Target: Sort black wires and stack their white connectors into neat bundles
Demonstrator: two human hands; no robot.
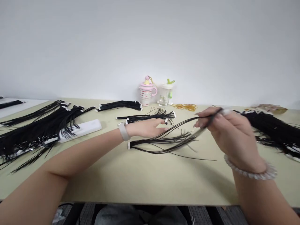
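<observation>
No readable text, labels, brands or numbers anywhere in view.

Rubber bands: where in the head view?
The yellow rubber bands lie at the far edge of the table, just right of the clear bottle, beyond the right hand.

One pink cup (pixel 147 93) and one clear bottle (pixel 166 95) are standing together. In front of the pink cup, one left hand (pixel 145 128) and one right hand (pixel 226 134) are working over one wire bundle (pixel 161 142), while roughly four more bundles (pixel 119 105) are lying around it.
</observation>
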